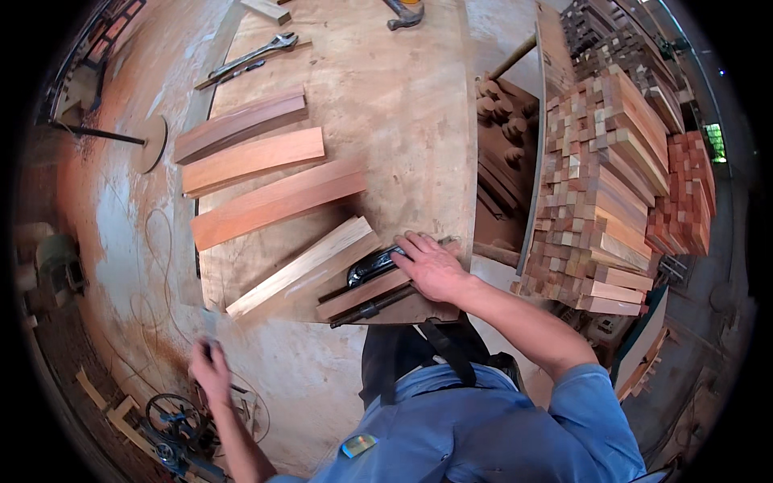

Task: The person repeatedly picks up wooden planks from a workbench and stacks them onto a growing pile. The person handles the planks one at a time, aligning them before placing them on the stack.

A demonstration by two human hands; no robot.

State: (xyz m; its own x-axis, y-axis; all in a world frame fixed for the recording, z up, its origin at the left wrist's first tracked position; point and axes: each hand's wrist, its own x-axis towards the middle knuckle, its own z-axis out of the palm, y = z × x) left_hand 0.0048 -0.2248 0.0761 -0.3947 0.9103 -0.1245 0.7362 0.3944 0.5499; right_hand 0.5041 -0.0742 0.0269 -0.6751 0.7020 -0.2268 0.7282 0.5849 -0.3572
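Observation:
My right hand (433, 266) lies across the right end of a narrow wood strip (366, 295) at the table's near edge, fingers stretched out and over the end of a black-handled tool (373, 267). The tool's kind is unclear. Along the strip's near side lies a dark metal bar (374, 308). My left hand (211, 372) hangs off the table's near left corner with curled fingers. Something small and dark shows at its fingertips, too blurred to name. A pale wood block (302, 266) lies at a slant between the hands.
Three reddish-brown boards (278, 201) lie beyond the pale block on the plywood table (403, 121). Farther off are an adjustable wrench (254, 55) and a hammer (405, 14). Stacked wood blocks (596, 193) stand to the right, past an open bin (507, 161) with turned wooden pieces.

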